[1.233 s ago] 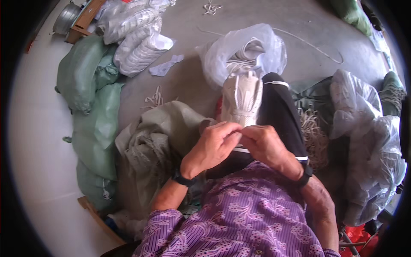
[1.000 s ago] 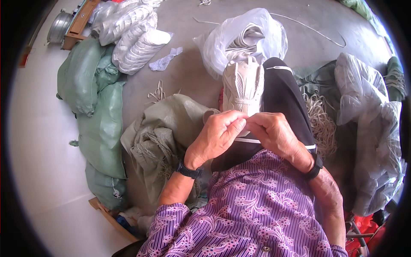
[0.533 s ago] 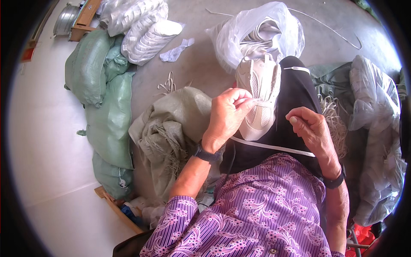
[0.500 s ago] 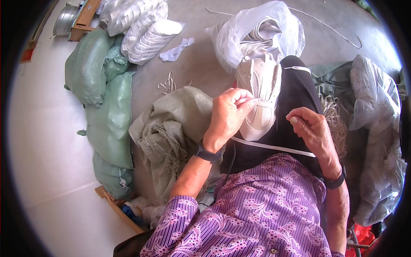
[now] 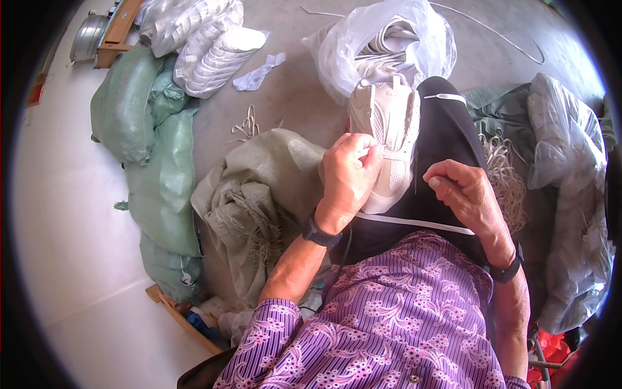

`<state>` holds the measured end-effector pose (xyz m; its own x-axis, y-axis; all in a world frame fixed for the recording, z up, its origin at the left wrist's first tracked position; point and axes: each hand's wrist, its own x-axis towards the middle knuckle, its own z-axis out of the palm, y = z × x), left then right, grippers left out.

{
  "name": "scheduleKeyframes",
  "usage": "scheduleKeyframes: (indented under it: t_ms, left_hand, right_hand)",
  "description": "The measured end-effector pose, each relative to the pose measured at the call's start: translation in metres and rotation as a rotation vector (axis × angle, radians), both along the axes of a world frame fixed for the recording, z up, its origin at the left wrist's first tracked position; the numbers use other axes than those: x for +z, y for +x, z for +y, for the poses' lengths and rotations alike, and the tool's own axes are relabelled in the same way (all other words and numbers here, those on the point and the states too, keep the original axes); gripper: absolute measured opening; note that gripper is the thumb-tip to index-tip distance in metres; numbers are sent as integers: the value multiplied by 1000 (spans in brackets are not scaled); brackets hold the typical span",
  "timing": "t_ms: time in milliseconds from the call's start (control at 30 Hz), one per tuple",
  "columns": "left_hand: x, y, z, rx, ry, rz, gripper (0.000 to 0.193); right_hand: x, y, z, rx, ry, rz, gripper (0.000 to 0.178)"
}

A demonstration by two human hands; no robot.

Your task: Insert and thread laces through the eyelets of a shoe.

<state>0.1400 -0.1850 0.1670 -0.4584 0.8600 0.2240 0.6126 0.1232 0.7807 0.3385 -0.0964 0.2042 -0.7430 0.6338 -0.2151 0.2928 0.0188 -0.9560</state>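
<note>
A pale beige sneaker upper [image 5: 395, 178] rests on my lap over the dark cloth, its toe end toward me. My left hand [image 5: 352, 170] is closed at its left side, pinching a flat off-white shoelace [image 5: 396, 155] that crosses the lace area. To the right of the shoe, apart from it, my right hand [image 5: 463, 188] is closed with thumb and forefinger together; whatever lies between them is hidden. A white strip [image 5: 421, 223] runs across my lap below the toe. Another short white lace [image 5: 446, 98] lies on the dark cloth near my knee.
Ahead stands a clear plastic bag [image 5: 440, 52] holding several pale shoe parts. A bundle of laces [image 5: 504, 175] hangs at my right, beside wrapped plastic bags [image 5: 560, 201]. On the left are green sacks [image 5: 162, 175], a crumpled beige sack [image 5: 285, 162] and stacked white pieces [image 5: 217, 61].
My left hand has drawn slightly left and closed more tightly at the lace. My right hand has moved a little left. The whole view has shifted slightly.
</note>
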Motion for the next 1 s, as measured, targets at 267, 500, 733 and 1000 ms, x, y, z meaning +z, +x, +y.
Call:
scheduleKeyframes:
  t_ms: [267,500,733,1000]
  left_hand:
    - [0,4,1,4,43,40,8]
    - [-1,-1,2,-108,32,44,6]
    - [5,-18,10,-306,-190,-410,13]
    - [-9,0,-5,19,69,-290,11]
  right_hand:
    - [-2,0,-1,17,-4,8,10]
    - [-2,-1,0,34,28,-1,8]
    - [-1,-5,1,61,62,-31,9]
    - [-2,-20,7,12,295,-99,9]
